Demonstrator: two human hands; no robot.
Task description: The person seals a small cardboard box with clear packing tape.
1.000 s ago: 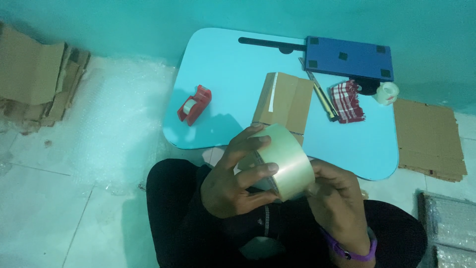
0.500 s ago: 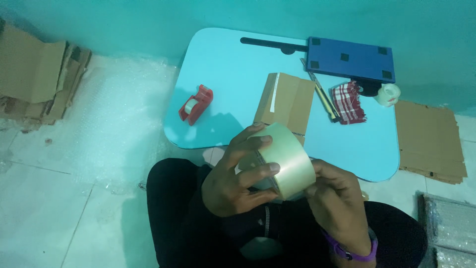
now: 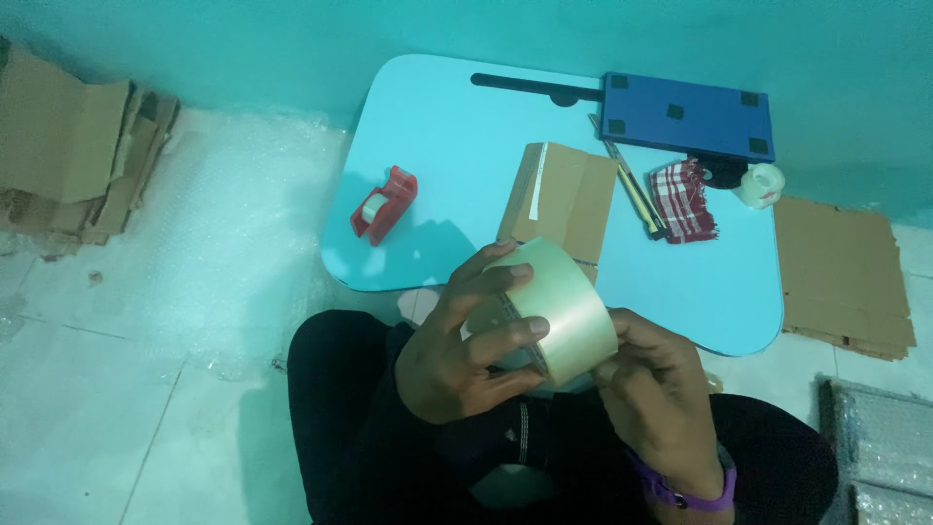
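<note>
Seated on the floor, person holds a big roll of clear packing tape [image 3: 554, 309] over the lap, between both hands. Left hand [image 3: 457, 355] grasps the roll from its side, fingers [image 3: 496, 282] spread across the open core and the outer face. Right hand [image 3: 656, 389] closes against the roll's other edge, fingertips pressed to the tape surface; purple wristband [image 3: 685, 491] on that wrist.

Just beyond the hands: low light-blue counter [image 3: 457, 146]. On it, straight past the roll, a flattened cardboard box [image 3: 564, 199]. Further out to the left-hand side, a red tape dispenser [image 3: 384, 204] stands apart from the box. To the right-hand side of the box, a yellow-handled utility knife [image 3: 632, 190], then a red-and-white checked cloth [image 3: 683, 199] touching or nearly touching it. At the far edge, a dark blue flat board [image 3: 685, 117], and near it a small roll of clear tape [image 3: 760, 185].

Floor, far left of the hands: stack of cardboard pieces [image 3: 78, 146], bubble wrap sheet [image 3: 233, 224] between it and the counter. Right of the counter: flat cardboard sheet [image 3: 841, 277].
</note>
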